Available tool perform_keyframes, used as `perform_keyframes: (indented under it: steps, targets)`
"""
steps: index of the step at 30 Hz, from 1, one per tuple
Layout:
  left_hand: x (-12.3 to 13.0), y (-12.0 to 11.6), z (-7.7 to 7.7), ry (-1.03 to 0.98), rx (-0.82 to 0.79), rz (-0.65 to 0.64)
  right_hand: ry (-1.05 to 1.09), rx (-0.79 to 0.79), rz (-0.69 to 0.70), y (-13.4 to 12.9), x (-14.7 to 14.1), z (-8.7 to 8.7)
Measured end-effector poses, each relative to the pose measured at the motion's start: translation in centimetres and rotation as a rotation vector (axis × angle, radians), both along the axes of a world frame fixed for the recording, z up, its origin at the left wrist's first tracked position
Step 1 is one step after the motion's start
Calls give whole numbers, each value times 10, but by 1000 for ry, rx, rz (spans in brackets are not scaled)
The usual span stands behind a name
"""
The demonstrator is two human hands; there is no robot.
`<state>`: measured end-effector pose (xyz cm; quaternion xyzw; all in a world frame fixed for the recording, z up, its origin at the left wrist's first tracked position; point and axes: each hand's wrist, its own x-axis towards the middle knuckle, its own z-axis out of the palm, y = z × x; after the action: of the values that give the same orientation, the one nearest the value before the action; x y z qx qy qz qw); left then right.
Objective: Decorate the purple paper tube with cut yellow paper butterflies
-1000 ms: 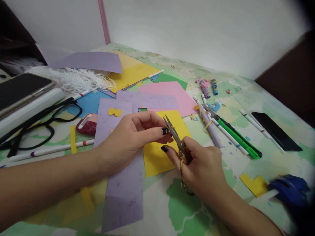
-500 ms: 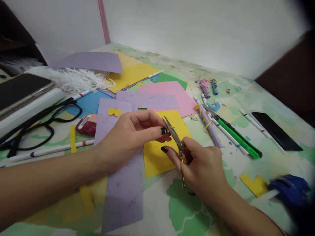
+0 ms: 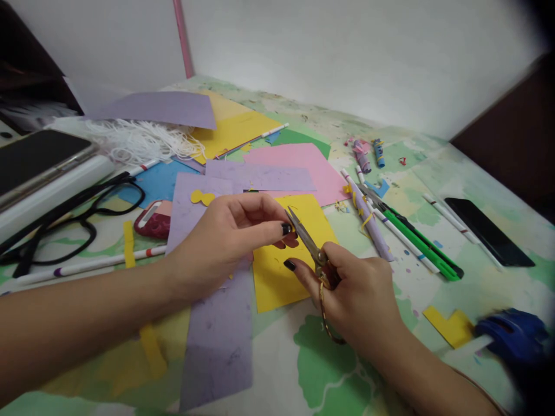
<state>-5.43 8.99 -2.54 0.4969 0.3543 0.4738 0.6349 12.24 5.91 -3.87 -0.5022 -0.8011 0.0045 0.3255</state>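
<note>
My left hand (image 3: pixel 243 228) pinches a tiny piece of yellow paper (image 3: pixel 293 229), mostly hidden by the thumb and fingertips. In my right hand (image 3: pixel 358 289) is a pair of small scissors (image 3: pixel 309 236) with ornate gold handles; the blades look nearly closed and their tips point at the left fingertips. Beneath both hands lies a yellow paper sheet (image 3: pixel 277 289). A long lilac paper (image 3: pixel 219 346) stretches under my left wrist, with a yellow bow-shaped cutout (image 3: pixel 202 197) on its upper end.
A green craft knife (image 3: pixel 418 240), a lilac paper roll (image 3: pixel 375 231) and a black phone (image 3: pixel 488 231) lie to the right, near a blue tape dispenser (image 3: pixel 511 335). At left are black glasses (image 3: pixel 87 222), a maroon eraser-like item (image 3: pixel 152 221) and white string (image 3: pixel 143 141). Pink paper (image 3: pixel 299 159) lies behind.
The scissor blades have drawn closer together, and the yellow bit by the left fingertips shows less. A small yellow scrap now shows on the lilac paper below my left hand.
</note>
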Motion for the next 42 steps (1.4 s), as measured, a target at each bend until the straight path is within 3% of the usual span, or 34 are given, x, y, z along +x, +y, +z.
perform_keyframes:
  steps: [10, 20, 23, 31, 36, 39, 42]
  targets:
    - [-2, 4, -1, 107, 56, 54, 25, -38, -93, 6, 3, 8]
    - [-1, 5, -1, 255, 101, 100, -119, -348, -238, 13, 17, 8]
    - [0, 4, 0, 276, 76, 97, -158, -381, -186, 12, 19, 12]
    - [7, -1, 6, 358, 117, 99, -236, -236, 12, 10, 23, 10]
    - [12, -5, 8, 384, 107, 72, 44, -152, 86, 7, 21, 21]
    - [14, -7, 6, 405, 86, 48, 305, -293, 113, 3, 17, 25]
    - [15, -8, 4, 423, 106, 34, 401, -381, 117, 3, 12, 22]
